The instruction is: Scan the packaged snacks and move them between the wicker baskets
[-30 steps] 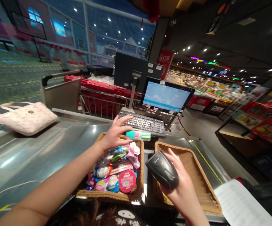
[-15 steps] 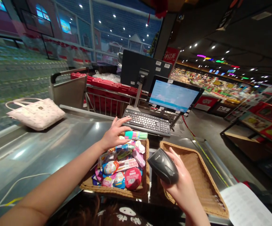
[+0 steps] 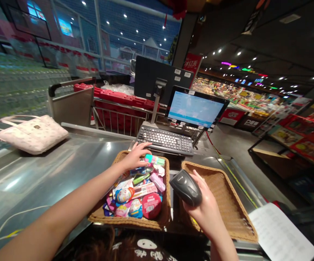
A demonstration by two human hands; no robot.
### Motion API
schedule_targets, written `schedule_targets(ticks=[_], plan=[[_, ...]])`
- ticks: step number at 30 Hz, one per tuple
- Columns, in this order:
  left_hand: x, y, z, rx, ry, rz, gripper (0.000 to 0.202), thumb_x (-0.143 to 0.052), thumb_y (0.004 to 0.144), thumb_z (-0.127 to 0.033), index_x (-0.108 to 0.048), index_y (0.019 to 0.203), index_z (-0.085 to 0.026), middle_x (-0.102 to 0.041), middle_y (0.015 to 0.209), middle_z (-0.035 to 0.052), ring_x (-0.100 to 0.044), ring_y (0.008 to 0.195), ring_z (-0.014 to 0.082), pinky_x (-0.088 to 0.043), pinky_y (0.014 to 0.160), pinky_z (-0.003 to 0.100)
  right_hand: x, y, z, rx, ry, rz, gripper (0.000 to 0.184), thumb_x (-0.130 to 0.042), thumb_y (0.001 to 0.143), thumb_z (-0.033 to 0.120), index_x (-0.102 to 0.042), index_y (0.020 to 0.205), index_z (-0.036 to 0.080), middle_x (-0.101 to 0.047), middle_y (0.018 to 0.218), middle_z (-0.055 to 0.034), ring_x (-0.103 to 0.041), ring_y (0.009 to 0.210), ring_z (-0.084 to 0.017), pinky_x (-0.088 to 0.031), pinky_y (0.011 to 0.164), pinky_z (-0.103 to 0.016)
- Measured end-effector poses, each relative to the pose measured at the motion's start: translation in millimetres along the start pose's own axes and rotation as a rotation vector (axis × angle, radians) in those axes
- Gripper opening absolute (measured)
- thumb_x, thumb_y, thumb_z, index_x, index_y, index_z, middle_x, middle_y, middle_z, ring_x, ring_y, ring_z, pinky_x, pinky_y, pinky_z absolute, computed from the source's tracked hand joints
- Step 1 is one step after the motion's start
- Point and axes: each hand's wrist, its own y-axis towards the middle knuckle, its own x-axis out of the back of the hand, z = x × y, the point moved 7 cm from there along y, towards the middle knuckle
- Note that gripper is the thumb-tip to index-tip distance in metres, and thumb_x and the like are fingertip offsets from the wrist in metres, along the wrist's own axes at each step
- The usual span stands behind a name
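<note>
My left hand (image 3: 136,156) reaches over the back of the wicker basket (image 3: 129,222), its fingers around one end of a small teal-capped tube (image 3: 154,160) with a pink and pale green body. The fingertips on its far side are partly hidden. Below it the basket is full of small packaged goods: a round red container (image 3: 151,205), a pink item (image 3: 157,182), a bright green one (image 3: 141,179) and several egg-shaped packs (image 3: 124,195). My right hand (image 3: 207,199) is wrapped around a black barcode scanner (image 3: 185,188), held between the two baskets.
A second wicker basket (image 3: 224,188) stands at the right, beside printed paper sheets (image 3: 282,232). Behind are a keyboard (image 3: 164,139), a lit screen (image 3: 196,108) and a dark monitor back (image 3: 159,78). A pale handbag (image 3: 34,134) sits on the metal counter (image 3: 86,156) at left.
My left hand has lowered the teal-capped tube from the basket's back edge to over its contents. My right hand keeps the scanner in about the same place. The view has shifted slightly.
</note>
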Motion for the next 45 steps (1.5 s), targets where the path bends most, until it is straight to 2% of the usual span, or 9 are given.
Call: schedule_targets(ticks=[9, 15, 17, 24, 30, 33, 37, 41, 45], plan=[[-38.5, 20, 26, 0.06, -0.015, 0.177, 0.033, -0.07, 0.079, -0.039, -0.068, 0.108, -0.025, -0.038, 0.155, 0.0097, -0.033, 0.143, 0.0338, -0.007, 0.117, 0.066, -1, -6, -17, -0.072, 0.019, -0.014, 0.057, -0.061, 0.07, 0.014, -0.057, 0.126, 0.024, -0.061, 0.133, -0.0095, -0.041, 0.141, -0.035, -0.037, 0.113, -0.059], [-56.9, 27, 39, 0.07, 0.104, 0.294, 0.037, -0.07, 0.079, -0.04, -0.069, 0.114, -0.026, -0.045, 0.151, 0.0095, -0.034, 0.143, 0.0308, -0.024, 0.117, 0.053, -1, -7, -30, -0.117, 0.021, -0.009, 0.059, -0.061, 0.066, 0.012, -0.058, 0.125, 0.021, -0.06, 0.131, -0.0104, -0.042, 0.14, -0.033, -0.038, 0.115, -0.053], [-58.7, 29, 36, 0.08, 0.158, 0.303, 0.038, -0.07, 0.079, -0.039, -0.071, 0.115, -0.026, -0.046, 0.15, 0.0107, -0.036, 0.142, 0.032, -0.023, 0.117, 0.055, -5, -2, -31, -0.136, 0.044, 0.009, 0.059, -0.061, 0.066, 0.011, -0.059, 0.124, 0.021, -0.061, 0.13, -0.0095, -0.042, 0.14, -0.032, -0.037, 0.115, -0.052], [-59.1, 32, -1, -0.011, 0.325, 0.315, 0.027, -0.066, 0.082, -0.033, -0.073, 0.108, -0.029, -0.045, 0.152, 0.0114, -0.025, 0.148, 0.0358, -0.009, 0.115, 0.07, -26, 20, -27, -0.172, 0.124, 0.112, 0.048, -0.061, 0.067, 0.013, -0.066, 0.114, 0.025, -0.063, 0.13, -0.0069, -0.04, 0.142, -0.035, -0.03, 0.117, -0.06], [-60.0, 56, -77, -0.165, 0.24, 0.208, 0.025, -0.06, 0.089, -0.03, -0.07, 0.112, -0.028, -0.05, 0.148, 0.0077, -0.03, 0.146, 0.0321, -0.007, 0.118, 0.067, -13, 10, -51, -0.229, 0.168, 0.059, 0.058, -0.064, 0.067, 0.017, -0.059, 0.125, 0.021, -0.063, 0.132, -0.0102, -0.046, 0.138, -0.033, -0.036, 0.115, -0.055], [-85.5, 74, -125, -0.302, 0.151, 0.247, 0.026, -0.06, 0.091, -0.035, -0.07, 0.113, -0.027, -0.05, 0.148, 0.0092, -0.031, 0.146, 0.0324, -0.01, 0.119, 0.065, 11, -5, -77, -0.268, 0.136, -0.005, 0.059, -0.064, 0.069, 0.019, -0.057, 0.127, 0.018, -0.06, 0.135, -0.0141, -0.047, 0.137, -0.033, -0.038, 0.114, -0.053], [-140.3, 100, -172, -0.4, 0.098, 0.358, 0.031, -0.064, 0.086, -0.032, -0.07, 0.115, -0.024, -0.046, 0.151, 0.0122, -0.026, 0.148, 0.0358, -0.012, 0.119, 0.066, 54, -31, -111, -0.296, 0.028, -0.123, 0.056, -0.063, 0.071, 0.02, -0.059, 0.127, 0.015, -0.06, 0.136, -0.0163, -0.05, 0.135, -0.033, -0.04, 0.113, -0.053], [-207.0, 122, -196, -0.448, 0.13, 0.499, 0.041, -0.068, 0.081, -0.03, -0.068, 0.12, -0.019, -0.042, 0.152, 0.0175, -0.023, 0.148, 0.0377, -0.014, 0.119, 0.065, 89, -57, -140, -0.381, -0.023, -0.193, 0.058, -0.064, 0.074, 0.021, -0.057, 0.13, 0.015, -0.056, 0.141, -0.0165, -0.048, 0.137, -0.033, -0.04, 0.114, -0.053], [-273.1, 132, -203, -0.431, 0.135, 0.644, 0.039, -0.064, 0.082, -0.027, -0.068, 0.121, -0.021, -0.046, 0.15, 0.0153, -0.027, 0.147, 0.0372, -0.014, 0.119, 0.063, 109, -75, -160, -0.44, -0.017, -0.228, 0.058, -0.065, 0.074, 0.024, -0.057, 0.131, 0.018, -0.058, 0.138, -0.0147, -0.047, 0.137, -0.033, -0.036, 0.115, -0.056]])
